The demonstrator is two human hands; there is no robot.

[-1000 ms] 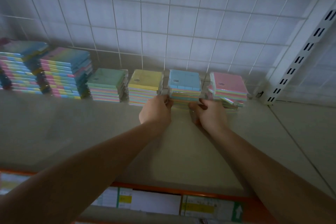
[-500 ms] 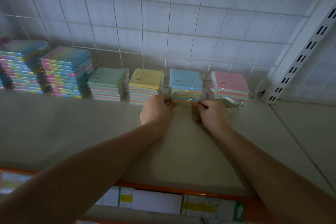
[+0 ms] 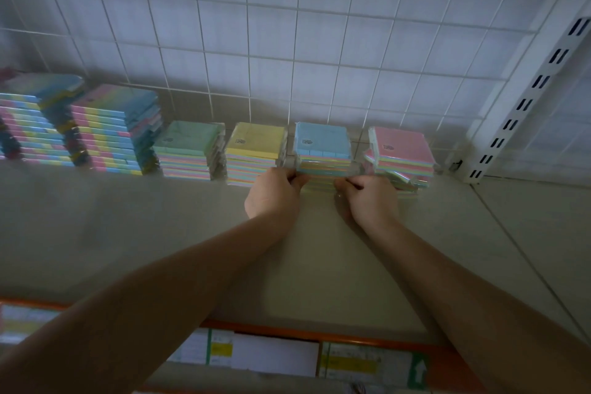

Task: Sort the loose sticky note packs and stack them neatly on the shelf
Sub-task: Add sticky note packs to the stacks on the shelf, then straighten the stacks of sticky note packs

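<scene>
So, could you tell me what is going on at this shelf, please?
A person is tidying sticky note packs on the shelf. The left hand and right hand grip the front of the blue-topped stack, one at each lower corner. Beside it stand yellow-topped and green-topped stacks. The pink-topped stack at the right looks uneven, with packs askew.

This was a shop: a retail shelf [image 3: 160,233] with an orange price-label rail [image 3: 319,337] along its front edge, a slotted white upright [image 3: 524,99], a wire-grid back panel [image 3: 287,41], and stacked wrapped sticky note packs [image 3: 108,131].
</scene>
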